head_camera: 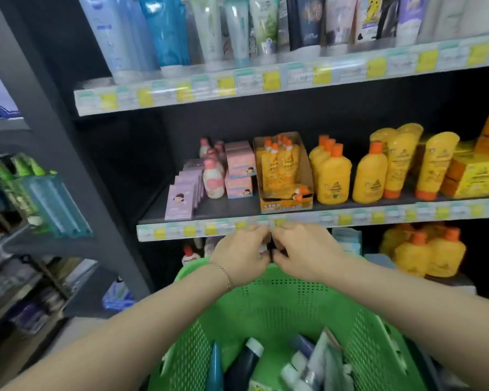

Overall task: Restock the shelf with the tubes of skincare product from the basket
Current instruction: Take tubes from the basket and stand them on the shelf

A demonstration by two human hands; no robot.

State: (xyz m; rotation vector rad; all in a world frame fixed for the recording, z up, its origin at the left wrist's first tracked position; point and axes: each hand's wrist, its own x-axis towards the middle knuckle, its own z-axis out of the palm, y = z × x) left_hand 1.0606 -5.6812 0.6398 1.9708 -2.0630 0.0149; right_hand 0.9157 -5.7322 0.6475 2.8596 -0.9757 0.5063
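Note:
A green perforated basket point(283, 303) sits low in front of me. Several tubes lie in it: a blue tube point(215, 368), a dark tube with a white cap point(244, 362), and pale tubes point(311, 365). My left hand point(242, 255) and my right hand point(302, 252) meet over the basket's far rim, just below the middle shelf edge point(322, 218). Their fingertips pinch a small item point(266, 248) between them; what it is cannot be made out. Standing tubes point(237, 29) fill the top shelf point(266, 80).
The middle shelf holds pink boxes point(239, 170), a carton of orange pouches point(283, 176) and yellow bottles point(333, 176). More yellow bottles point(424, 252) stand on the lower shelf. A grey upright point(54, 153) divides off a left rack with green and blue bottles point(40, 193).

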